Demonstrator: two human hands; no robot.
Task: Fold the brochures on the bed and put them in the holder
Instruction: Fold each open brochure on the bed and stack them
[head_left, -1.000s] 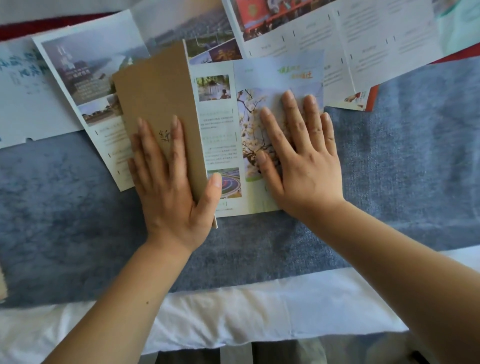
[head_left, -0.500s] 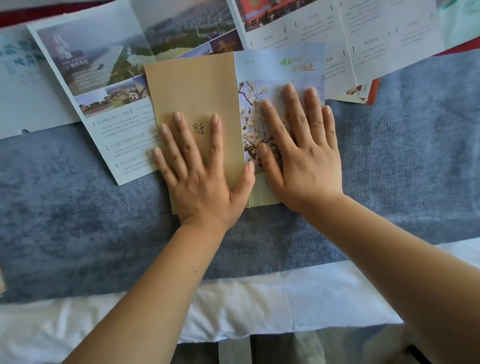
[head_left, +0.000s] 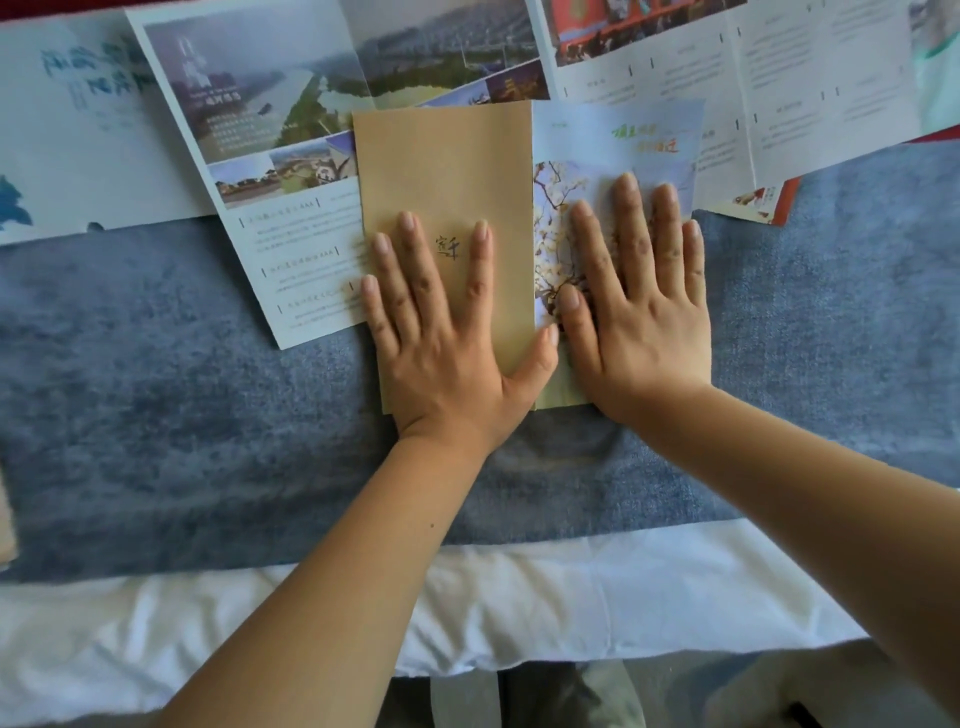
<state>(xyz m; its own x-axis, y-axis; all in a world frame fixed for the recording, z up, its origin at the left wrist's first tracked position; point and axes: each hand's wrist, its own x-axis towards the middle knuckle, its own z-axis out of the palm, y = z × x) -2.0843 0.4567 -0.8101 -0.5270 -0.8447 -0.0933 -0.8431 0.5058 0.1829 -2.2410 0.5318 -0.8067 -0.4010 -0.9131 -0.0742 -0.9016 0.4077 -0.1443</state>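
- On the grey-blue blanket (head_left: 171, 395) of the bed, in the head view, a tri-fold brochure (head_left: 613, 140) lies with its long axis running away from the person
- Its tan kraft panel (head_left: 447, 166) is folded over to the middle; the left hand (head_left: 441, 332) lies flat on it, fingers spread, gripping nothing
- The right hand (head_left: 639, 312) lies flat and open on the blossom-printed panel just beside, thumbs nearly touching at the seam
- That right panel looks next to fold leftward, so the right hand is nearer
- Other unfolded brochures (head_left: 270, 104) lie behind, partly under it; no holder is in view
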